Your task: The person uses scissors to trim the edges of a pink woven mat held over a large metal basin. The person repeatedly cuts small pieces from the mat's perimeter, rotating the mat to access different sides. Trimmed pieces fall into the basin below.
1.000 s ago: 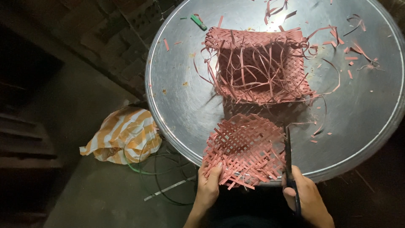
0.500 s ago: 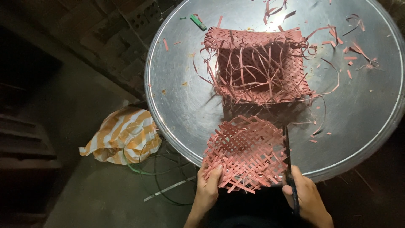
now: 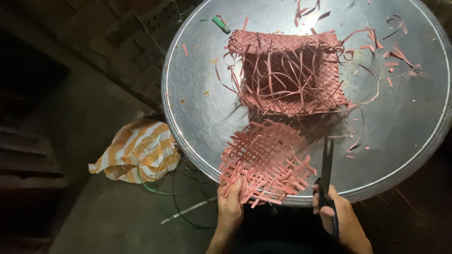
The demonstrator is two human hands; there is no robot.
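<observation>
- Pink woven strip mat (image 3: 263, 162) lies at the near rim of the round metal tray (image 3: 197, 113), left hand (image 3: 230, 211) pinching its lower edge.
- Right hand (image 3: 341, 221) is wrapped around the scissors (image 3: 326, 174), blades nearly closed beside the mat's right edge.
- Trimming stray ends seems in hand; next cut needs the blades opened over a strip.

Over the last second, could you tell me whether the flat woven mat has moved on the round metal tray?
Yes. The flat woven mat has turned slightly and slid a little off the round metal tray rim toward the left hand.
</observation>
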